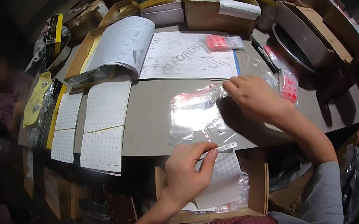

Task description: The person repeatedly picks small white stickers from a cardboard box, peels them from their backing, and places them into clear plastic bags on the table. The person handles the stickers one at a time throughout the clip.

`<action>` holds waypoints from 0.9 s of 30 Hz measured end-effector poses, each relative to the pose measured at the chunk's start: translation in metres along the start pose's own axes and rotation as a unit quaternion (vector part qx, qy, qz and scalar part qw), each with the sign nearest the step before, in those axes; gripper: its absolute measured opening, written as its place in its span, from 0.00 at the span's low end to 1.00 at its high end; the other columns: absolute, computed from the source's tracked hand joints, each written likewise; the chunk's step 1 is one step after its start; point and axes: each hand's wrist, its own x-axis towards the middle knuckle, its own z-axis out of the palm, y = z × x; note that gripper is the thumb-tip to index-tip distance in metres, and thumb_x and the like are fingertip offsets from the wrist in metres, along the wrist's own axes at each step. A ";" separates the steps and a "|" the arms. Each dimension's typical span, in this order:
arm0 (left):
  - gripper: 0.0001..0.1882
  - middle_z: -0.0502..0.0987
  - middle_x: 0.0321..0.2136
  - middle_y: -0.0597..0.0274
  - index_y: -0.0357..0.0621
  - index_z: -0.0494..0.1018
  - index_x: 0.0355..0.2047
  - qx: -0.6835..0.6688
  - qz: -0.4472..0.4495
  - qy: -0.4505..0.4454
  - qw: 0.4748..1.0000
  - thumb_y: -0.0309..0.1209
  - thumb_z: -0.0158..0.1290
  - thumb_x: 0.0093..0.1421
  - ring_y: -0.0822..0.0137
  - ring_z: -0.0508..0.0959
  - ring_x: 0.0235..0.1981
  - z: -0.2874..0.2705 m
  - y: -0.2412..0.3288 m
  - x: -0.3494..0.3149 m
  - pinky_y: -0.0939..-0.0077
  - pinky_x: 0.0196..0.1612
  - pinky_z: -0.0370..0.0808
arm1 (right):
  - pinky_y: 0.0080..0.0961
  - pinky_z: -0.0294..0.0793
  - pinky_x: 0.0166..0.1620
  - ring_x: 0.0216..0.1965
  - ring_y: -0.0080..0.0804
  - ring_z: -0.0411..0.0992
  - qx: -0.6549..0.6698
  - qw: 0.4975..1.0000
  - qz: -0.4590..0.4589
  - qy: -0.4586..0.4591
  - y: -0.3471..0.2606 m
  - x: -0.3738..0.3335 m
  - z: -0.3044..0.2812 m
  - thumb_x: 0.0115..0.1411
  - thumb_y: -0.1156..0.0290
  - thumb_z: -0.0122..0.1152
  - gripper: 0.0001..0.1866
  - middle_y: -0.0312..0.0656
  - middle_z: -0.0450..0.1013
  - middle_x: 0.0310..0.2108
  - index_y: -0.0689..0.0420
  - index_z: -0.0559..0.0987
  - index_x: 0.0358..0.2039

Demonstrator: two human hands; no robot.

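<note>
My left hand (189, 170) is closed in a pinch, thumb against forefinger, on a narrow white label strip (228, 146) at the table's front edge. Just below it, a sheet of round white stickers (220, 182) hangs over an open cardboard box (261, 183); whether strip and sheet are joined I cannot tell. Clear zip bags (195, 112) with red along the top lie shining on the table. My right hand (255, 97), fingers curled together, rests at their upper right corner. Its fingertips hide whatever they may pinch.
Bundled sticker sheets (104, 124) overhang the front edge at left. Behind lie a drawing sheet (183, 55) and a curled paper stack (122, 42). Bags with red contents (289, 87), a black marker (263, 55) and a round black tray (289, 47) stand right. Cardboard boxes (218, 16) line the back.
</note>
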 end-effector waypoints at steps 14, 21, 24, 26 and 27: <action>0.04 0.83 0.30 0.60 0.44 0.83 0.35 -0.023 -0.010 0.003 1.000 0.28 0.65 0.60 0.58 0.79 0.30 0.002 -0.003 0.000 0.68 0.37 0.75 | 0.44 0.77 0.46 0.44 0.55 0.75 0.370 0.923 -0.009 -0.106 -0.055 -0.049 -0.047 0.54 0.76 0.67 0.19 0.51 0.73 0.41 0.59 0.75 0.47; 0.04 0.84 0.30 0.60 0.44 0.83 0.35 -0.027 -0.004 0.016 1.000 0.28 0.65 0.60 0.58 0.79 0.31 0.003 -0.004 -0.001 0.68 0.37 0.75 | 0.41 0.77 0.46 0.44 0.53 0.75 0.333 0.941 -0.065 -0.002 -0.059 -0.055 -0.042 0.50 0.78 0.69 0.20 0.50 0.73 0.42 0.60 0.76 0.44; 0.04 0.84 0.30 0.60 0.44 0.83 0.35 -0.026 -0.009 0.020 0.999 0.28 0.64 0.60 0.58 0.79 0.31 0.005 -0.006 -0.001 0.67 0.37 0.75 | 0.40 0.76 0.46 0.43 0.48 0.76 0.388 0.921 -0.021 0.039 -0.044 -0.050 -0.037 0.53 0.76 0.68 0.15 0.49 0.73 0.42 0.60 0.77 0.41; 0.04 0.84 0.30 0.60 0.44 0.83 0.35 -0.020 -0.020 0.013 1.000 0.28 0.64 0.61 0.58 0.79 0.31 0.005 -0.005 0.000 0.67 0.38 0.75 | 0.39 0.76 0.46 0.43 0.45 0.75 0.393 0.917 -0.002 0.074 -0.027 -0.028 -0.029 0.59 0.70 0.63 0.10 0.49 0.74 0.40 0.61 0.78 0.39; 0.04 0.84 0.30 0.60 0.44 0.83 0.35 -0.016 -0.024 0.010 1.000 0.28 0.64 0.61 0.58 0.80 0.31 0.005 -0.005 -0.001 0.67 0.38 0.75 | 0.39 0.75 0.47 0.44 0.45 0.75 0.384 0.920 0.015 0.080 -0.019 -0.017 -0.024 0.61 0.68 0.62 0.10 0.48 0.75 0.40 0.61 0.78 0.38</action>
